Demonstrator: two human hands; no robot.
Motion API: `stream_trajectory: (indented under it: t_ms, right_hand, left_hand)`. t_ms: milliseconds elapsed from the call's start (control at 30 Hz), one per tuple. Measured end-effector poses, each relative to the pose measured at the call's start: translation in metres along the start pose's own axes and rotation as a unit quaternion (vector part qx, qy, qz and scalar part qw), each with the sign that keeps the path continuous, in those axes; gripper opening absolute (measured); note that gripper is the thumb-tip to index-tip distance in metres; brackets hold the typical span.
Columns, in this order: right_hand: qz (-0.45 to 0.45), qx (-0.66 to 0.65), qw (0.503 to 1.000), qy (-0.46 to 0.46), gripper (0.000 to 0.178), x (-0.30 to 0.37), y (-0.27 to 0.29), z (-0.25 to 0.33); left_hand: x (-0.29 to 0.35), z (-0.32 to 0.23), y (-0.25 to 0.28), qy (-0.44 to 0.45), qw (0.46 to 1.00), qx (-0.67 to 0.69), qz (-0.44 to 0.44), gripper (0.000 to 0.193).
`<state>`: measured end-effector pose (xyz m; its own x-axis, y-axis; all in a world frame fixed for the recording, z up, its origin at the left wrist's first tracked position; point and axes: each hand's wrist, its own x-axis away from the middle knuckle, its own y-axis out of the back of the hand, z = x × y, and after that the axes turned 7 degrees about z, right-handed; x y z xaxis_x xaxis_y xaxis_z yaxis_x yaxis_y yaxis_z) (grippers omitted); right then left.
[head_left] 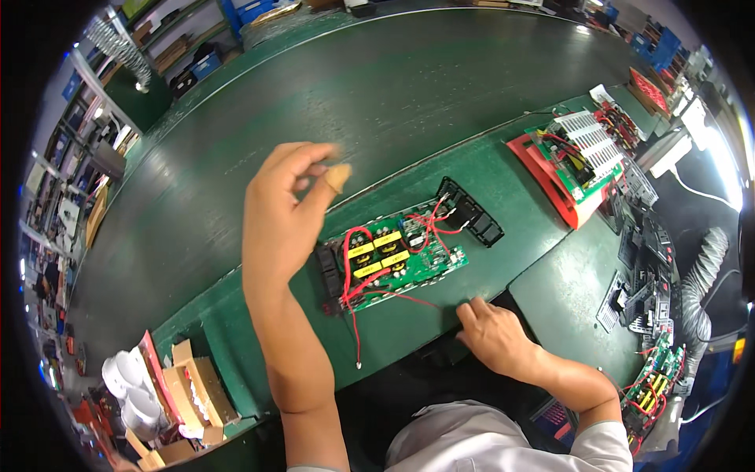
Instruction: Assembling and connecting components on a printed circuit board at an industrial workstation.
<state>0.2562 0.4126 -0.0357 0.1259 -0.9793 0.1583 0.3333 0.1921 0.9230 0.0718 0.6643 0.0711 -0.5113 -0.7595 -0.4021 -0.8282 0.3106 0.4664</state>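
Observation:
My left hand [285,208] is raised above the bench at the board's left end. Its fingers are curled, with thumb and index tips apart and nothing visible between them; a tan covering sits on the thumb tip. Below it lies a green circuit board [405,277] with yellow-banded coils [376,256], red wires [358,334] and a black end piece [329,271]. A black slotted panel [472,212] is at the board's far right corner, with red wires reaching it. My right hand [495,337] is closed at the bench's near edge, right of a red wire's end. Whatever its fingers hold is hidden.
A dark conveyor belt [440,86] runs beyond the bench. Another board with a silver heatsink [586,141] rests on a red tray [543,177] at right. Black plastic parts [649,244] and further boards [653,385] line the right side. An open carton [200,389] stands lower left.

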Motion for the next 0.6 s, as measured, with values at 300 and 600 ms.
stream_trajectory:
  t_ms: [300,600]
  right_hand:
    - [0.026,-0.059,0.998,0.001,0.011,-0.002,0.004,-0.019]
    - [0.236,-0.535,0.807,0.083,0.015,-0.036,0.005,-0.047]
  left_hand:
    - [0.139,-0.027,0.004,0.117,0.952,-0.14,0.244,0.019]
    - [0.178,0.022,-0.049,0.136,0.943,0.263,0.152,0.014]
